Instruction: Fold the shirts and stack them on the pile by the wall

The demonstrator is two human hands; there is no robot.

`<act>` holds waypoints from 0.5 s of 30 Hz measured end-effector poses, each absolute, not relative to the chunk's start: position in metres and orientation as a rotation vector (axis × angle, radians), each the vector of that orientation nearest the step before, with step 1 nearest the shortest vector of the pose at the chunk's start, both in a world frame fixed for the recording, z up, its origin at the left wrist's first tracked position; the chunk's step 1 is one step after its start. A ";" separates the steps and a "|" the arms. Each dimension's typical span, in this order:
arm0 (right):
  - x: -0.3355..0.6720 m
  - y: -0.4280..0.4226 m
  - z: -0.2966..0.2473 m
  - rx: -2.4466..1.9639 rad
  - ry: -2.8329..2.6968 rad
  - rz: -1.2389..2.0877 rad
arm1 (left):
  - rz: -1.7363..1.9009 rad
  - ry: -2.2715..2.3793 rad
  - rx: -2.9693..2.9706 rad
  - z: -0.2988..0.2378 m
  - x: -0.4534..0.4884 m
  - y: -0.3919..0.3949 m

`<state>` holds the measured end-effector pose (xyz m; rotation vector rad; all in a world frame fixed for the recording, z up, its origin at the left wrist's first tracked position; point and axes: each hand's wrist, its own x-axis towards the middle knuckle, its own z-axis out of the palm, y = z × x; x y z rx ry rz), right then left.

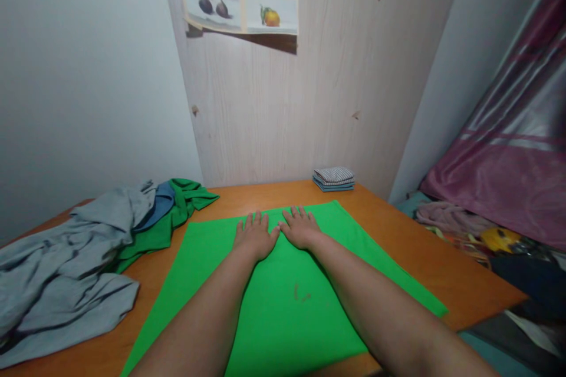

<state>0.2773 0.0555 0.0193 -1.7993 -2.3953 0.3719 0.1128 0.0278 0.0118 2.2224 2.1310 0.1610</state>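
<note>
"From the head view, what is under your hands?"

"A smooth, matte green cloth (pixel 287 274), spread flat in a broad four-sided shape on the orange table (pixel 398 230), right in front of me. Its far edge runs nearly straight, and a few small dark marks show near its middle."

"And your grip?"

"I'm gripping nothing. My left hand (pixel 255 240) and my right hand (pixel 301 230) both lie palm down on the cloth toward its far edge, fingers spread, thumbs pointing at each other and close together."

"What other fabrics are around?"

"To my left, a soft, rumpled grey garment (pixel 66 265) full of creases, with a smooth blue cloth (pixel 157 206) and a crumpled green piece (pixel 159 232) beside it. At the back, toward the right, sits a neat, squared folded stack (pixel 333 179), striped on top and blue below. A shiny pink curtain (pixel 508 171) hangs at far right."

"Count them for me."

"Two hands, one spread cloth, three colours in the heap, one stack; its layers are too small to count. On the wood-grained panel (pixel 274 112) hangs one poster (pixel 247 3), with four fruit pictures showing, some cut off."
</note>
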 end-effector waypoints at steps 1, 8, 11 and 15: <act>0.277 0.056 0.020 -1.801 -2.397 0.378 | 0.160 2.132 2.222 0.012 0.113 0.028; 0.279 0.057 0.021 -1.794 -2.389 0.402 | 0.167 2.117 2.229 0.012 0.110 0.031; 0.281 0.056 0.022 -1.774 -2.376 0.395 | 0.177 2.124 2.236 0.011 0.109 0.033; 0.282 0.055 0.025 -1.755 -2.364 0.391 | 0.175 2.117 2.260 0.009 0.109 0.035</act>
